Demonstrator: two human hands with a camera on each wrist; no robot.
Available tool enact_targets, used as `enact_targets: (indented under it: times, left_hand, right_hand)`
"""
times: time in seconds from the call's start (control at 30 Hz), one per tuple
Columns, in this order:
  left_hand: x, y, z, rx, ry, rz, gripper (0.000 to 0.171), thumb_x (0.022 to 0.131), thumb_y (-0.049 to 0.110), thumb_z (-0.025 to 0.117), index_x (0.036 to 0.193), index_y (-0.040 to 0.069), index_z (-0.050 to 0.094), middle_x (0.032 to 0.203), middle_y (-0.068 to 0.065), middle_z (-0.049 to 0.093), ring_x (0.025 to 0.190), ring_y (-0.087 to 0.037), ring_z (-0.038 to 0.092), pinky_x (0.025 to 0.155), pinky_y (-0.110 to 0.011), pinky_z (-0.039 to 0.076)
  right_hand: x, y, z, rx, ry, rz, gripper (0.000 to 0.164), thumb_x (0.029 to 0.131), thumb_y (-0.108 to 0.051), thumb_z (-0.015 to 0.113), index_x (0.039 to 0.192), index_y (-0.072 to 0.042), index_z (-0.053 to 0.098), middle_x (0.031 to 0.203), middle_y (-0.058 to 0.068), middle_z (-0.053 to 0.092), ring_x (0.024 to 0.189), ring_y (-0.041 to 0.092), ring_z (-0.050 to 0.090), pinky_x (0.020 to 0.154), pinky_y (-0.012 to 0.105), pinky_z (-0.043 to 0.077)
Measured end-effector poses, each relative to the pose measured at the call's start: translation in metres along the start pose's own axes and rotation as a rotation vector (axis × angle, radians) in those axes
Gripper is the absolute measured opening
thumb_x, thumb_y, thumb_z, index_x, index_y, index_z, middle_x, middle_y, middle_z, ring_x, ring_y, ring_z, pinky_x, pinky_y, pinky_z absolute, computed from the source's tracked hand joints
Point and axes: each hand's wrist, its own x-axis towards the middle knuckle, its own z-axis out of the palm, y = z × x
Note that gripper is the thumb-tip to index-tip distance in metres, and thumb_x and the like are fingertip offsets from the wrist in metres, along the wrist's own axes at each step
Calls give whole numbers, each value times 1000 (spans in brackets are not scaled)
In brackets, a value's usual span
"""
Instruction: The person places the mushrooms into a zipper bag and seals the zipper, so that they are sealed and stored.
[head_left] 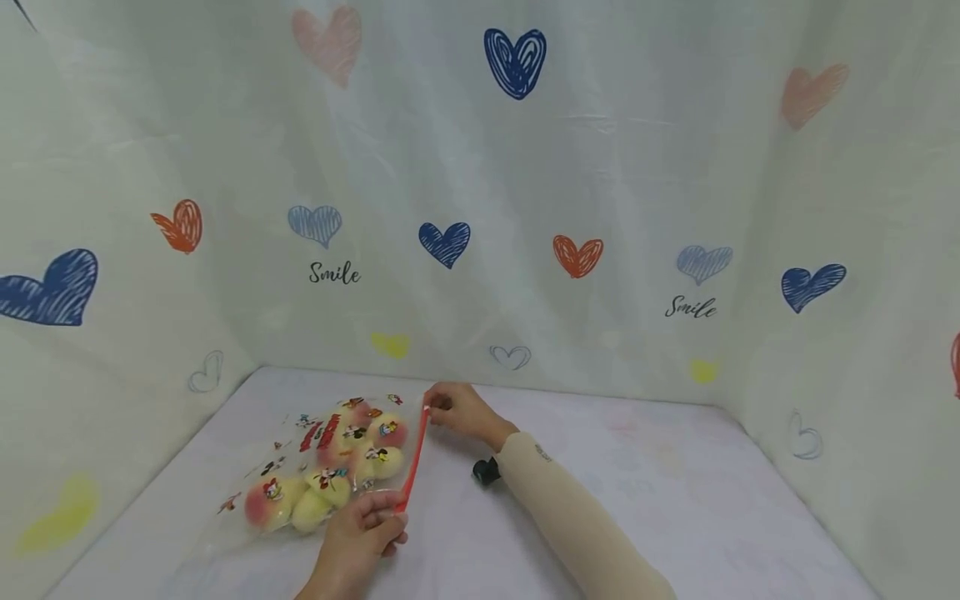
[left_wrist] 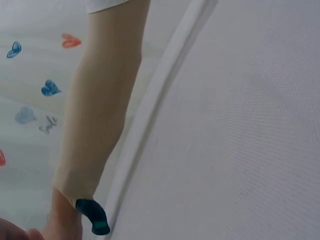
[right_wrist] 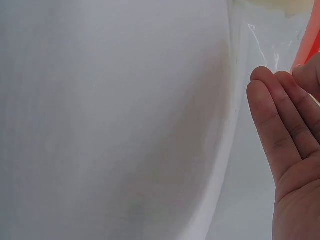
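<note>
A clear zip bag [head_left: 277,450] with cartoon prints lies on the table's left side, holding several yellow-and-pink peaches [head_left: 270,504]. Along its right edge runs a red zip strip [head_left: 415,458]. My left hand [head_left: 363,533] pinches the strip's near end between thumb and fingers. At the far end, my right hand [head_left: 465,412] pinches the strip's corner. In the right wrist view the right hand [right_wrist: 295,130] has its other fingers extended beside the red strip [right_wrist: 309,42]. Only a little of the left hand [left_wrist: 17,232] shows at the left wrist view's lower corner.
The white table [head_left: 712,517] is enclosed by a hanging sheet [head_left: 630,167] printed with hearts and "Smile". A dark green curved piece [head_left: 486,472] sits at the right wrist, by the cuff of the beige sleeve [head_left: 577,517].
</note>
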Motion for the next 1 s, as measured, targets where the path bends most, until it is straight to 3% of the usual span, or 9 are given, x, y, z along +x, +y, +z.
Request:
enact_targets:
  times: [0.17,0.43,1.0]
  left_hand:
    - [-2,0,-1,25,8,-3,29,86,0,64,114,-7,60,79,-6,65,68,-16,62,62,-32,50]
    - [-4,0,0,33,-22,7,28,86,1,64,113,-6,60,77,-5,65,68,-16,62,62,-32,51]
    - [-4,-1,4,32,-27,33,27,85,0,65,111,-7,61,75,-5,63,67,-17,62,61,-32,51]
  right_hand:
    - [2,2,-1,0,-14,-3,13,87,-4,63,99,-11,64,88,1,64,72,5,61,64,22,52]
    - [1,8,-7,-23,4,104,13,88,-6,61,97,-16,63,90,-1,64,74,7,61,66,23,51]
    - [-1,10,-14,-40,48,135,17,84,1,62,96,-11,63,86,2,65,71,8,61,66,24,50]
